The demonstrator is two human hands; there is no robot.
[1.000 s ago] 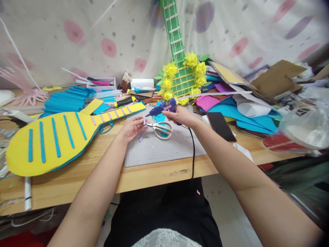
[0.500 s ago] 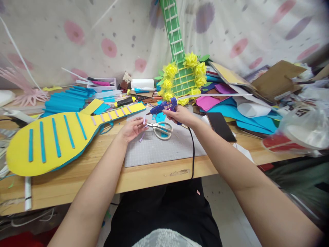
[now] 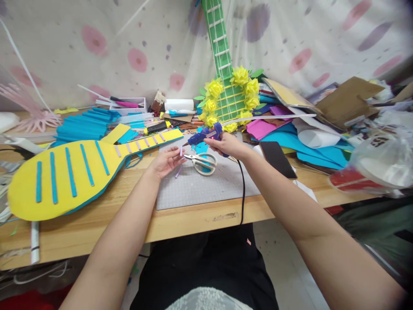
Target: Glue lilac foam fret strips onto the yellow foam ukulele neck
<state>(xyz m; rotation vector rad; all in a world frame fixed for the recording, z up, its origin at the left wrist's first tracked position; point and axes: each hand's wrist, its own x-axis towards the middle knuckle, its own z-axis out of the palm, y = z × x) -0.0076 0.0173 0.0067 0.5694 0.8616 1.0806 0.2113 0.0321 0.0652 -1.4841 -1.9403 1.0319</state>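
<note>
My right hand [image 3: 226, 144] is closed round a blue hot glue gun [image 3: 203, 135], with a long clear glue stick [image 3: 274, 116] coming out of its back. The gun's nozzle points left, close to a small light purple strip [image 3: 181, 150] pinched in the fingers of my left hand [image 3: 167, 161]. Scissors with white handles [image 3: 204, 163] lie on the grey cutting mat [image 3: 200, 189] beside my left fingertips. Another purple strip [image 3: 178, 172] lies below that hand. To the left rests a yellow guitar-shaped cutout [image 3: 61, 181] with blue strips on its body and purple strips along its neck.
A green guitar shape [image 3: 222, 51] with yellow paper flowers stands against the curtain. Blue crepe paper [image 3: 84, 125] and pens crowd the back left. Coloured sheets [image 3: 309, 146], a black phone-like slab [image 3: 277, 159] and a plastic-covered tub [image 3: 364, 172] are at right. The gun's black cord [image 3: 242, 193] crosses the table edge.
Almost nothing differs. The glue gun's nozzle has shifted very slightly left toward the purple strip; both hands keep their hold.
</note>
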